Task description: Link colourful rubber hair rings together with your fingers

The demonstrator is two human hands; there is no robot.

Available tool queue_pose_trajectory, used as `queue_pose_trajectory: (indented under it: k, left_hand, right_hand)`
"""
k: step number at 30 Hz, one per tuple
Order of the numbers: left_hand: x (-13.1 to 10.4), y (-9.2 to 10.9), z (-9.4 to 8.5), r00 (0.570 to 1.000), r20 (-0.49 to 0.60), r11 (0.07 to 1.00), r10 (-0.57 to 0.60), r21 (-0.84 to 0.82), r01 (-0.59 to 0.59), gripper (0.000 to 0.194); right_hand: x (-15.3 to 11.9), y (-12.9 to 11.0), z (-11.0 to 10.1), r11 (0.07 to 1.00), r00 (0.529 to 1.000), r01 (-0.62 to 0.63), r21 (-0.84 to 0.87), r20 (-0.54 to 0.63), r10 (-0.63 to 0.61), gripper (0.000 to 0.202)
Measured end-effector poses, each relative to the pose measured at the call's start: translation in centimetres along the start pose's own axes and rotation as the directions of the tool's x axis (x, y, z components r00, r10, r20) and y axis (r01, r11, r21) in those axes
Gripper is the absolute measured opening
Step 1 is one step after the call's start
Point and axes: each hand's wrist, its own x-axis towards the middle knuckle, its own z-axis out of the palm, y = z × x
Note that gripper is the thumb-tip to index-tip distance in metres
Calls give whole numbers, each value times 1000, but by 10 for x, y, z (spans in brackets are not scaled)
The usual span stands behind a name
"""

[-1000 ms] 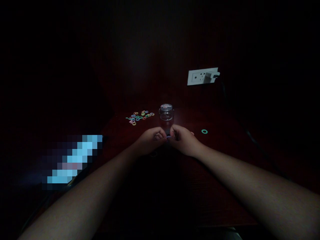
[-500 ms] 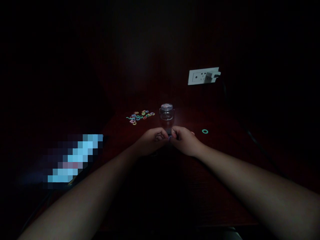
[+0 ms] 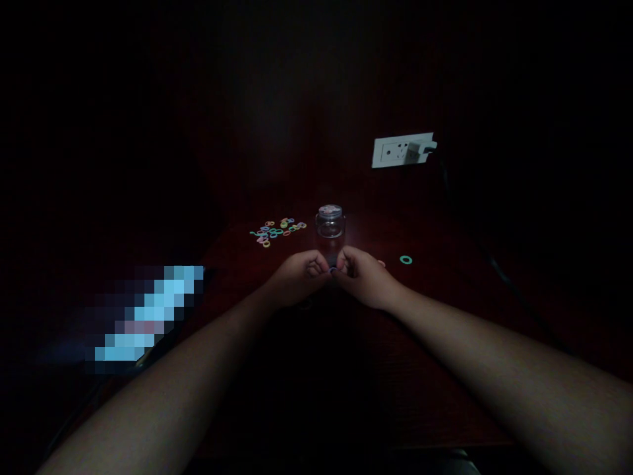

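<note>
My left hand (image 3: 305, 274) and my right hand (image 3: 360, 274) meet in front of a clear lidded jar (image 3: 330, 229), their fingertips closed together. Between the fingertips shows a small bluish-purple band (image 3: 333, 270), pinched by both hands; its full shape is hidden by the fingers. The jar stands upright just behind the hands. Left of it lies a loose group of several coloured rings (image 3: 279, 231). A single green ring (image 3: 406, 260) lies flat to the right of my right hand.
A bright, pixelated screen (image 3: 153, 313) is at the left, beside my left forearm. On the back wall is a white socket panel (image 3: 393, 152) with a plug and a cable running down at the right. The dark red table (image 3: 420, 382) has its near edge low in view.
Both hands keep their pinch, with the fingertips shifted very slightly left. The small band between them shows a little less. The jar and the loose rings have stayed in place.
</note>
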Motion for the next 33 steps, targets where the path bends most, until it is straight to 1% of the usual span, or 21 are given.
queue_pose_trajectory:
  k: [2, 6, 9, 13, 18, 22, 25, 29, 33]
  left_hand:
    - [0, 1, 0, 1000, -12, 1000, -8, -3, 8, 20]
    - [-1, 3, 0, 999, -37, 1000, -17, -12, 16, 19]
    - [-1, 4, 0, 998, -65, 1000, -21, -4, 21, 17]
    - [-1, 1, -1, 996, -90, 999, -27, 18, 28, 14]
    - [-1, 1, -1, 996, -94, 998, -12, 64, 18, 13]
    - [0, 0, -1, 995, -100, 997, -26, 75, 34, 16]
    - [1, -2, -1, 996, -93, 997, -15, 74, 21, 18]
    - [1, -3, -1, 998, -64, 998, -8, 65, 12, 21]
    - [3, -3, -1, 997, -74, 999, 30, 43, -27, 22]
  right_hand:
    - [0, 1, 0, 1000, 1000, -13, 16, 16, 13, 6]
    - [0, 0, -1, 999, 999, -18, -32, 35, 19, 4]
    - [1, 0, -1, 999, 999, -17, -38, 49, 19, 11]
    - [1, 2, 1, 1000, 995, -12, 29, 96, 9, 14]
    - [1, 3, 2, 996, 993, -17, 86, 115, 7, 17]
    - [1, 3, 1, 998, 994, -9, 70, 113, 1, 16]
    - [1, 3, 1, 998, 994, -10, 65, 108, 3, 13]
    - [1, 0, 0, 998, 998, -47, 34, 54, 45, 12]
    - [0, -4, -1, 997, 998, -67, -25, 16, 67, 13]
